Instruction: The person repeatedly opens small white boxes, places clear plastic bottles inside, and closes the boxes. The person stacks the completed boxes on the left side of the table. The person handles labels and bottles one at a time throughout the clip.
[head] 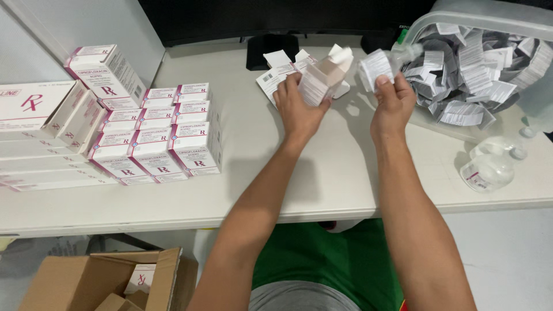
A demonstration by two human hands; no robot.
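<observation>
— So, what have you got in your hands?

— Your left hand [296,109] is closed around a small white carton [322,78], flap end tipped up and open at twelve o'clock, probably so the mouth faces your other hand. Your right hand [391,103] pinches a folded paper leaflet [375,66] between thumb and fingers, and a clear plastic bottle [406,53] seems to be held with it, though the grip on the bottle is partly hidden.

— Where does that sit on the table?

— Both hands hover above the white table [322,173] toward its far edge, at about twelve o'clock from you. Flat cartons [276,72] lie just beyond your left hand, within easy reach.

— And farther out?

— At two o'clock a clear bin [495,26] brims with more folded leaflets [472,75], close by your right hand. At three o'clock two more clear bottles [489,167] lie on their sides. At nine o'clock, well apart, finished pink-and-white boxes [155,135] stand in neat rows beside larger stacked cartons [40,115]. At seven o'clock, below the table, an open cardboard box [92,282] sits on the floor.
</observation>
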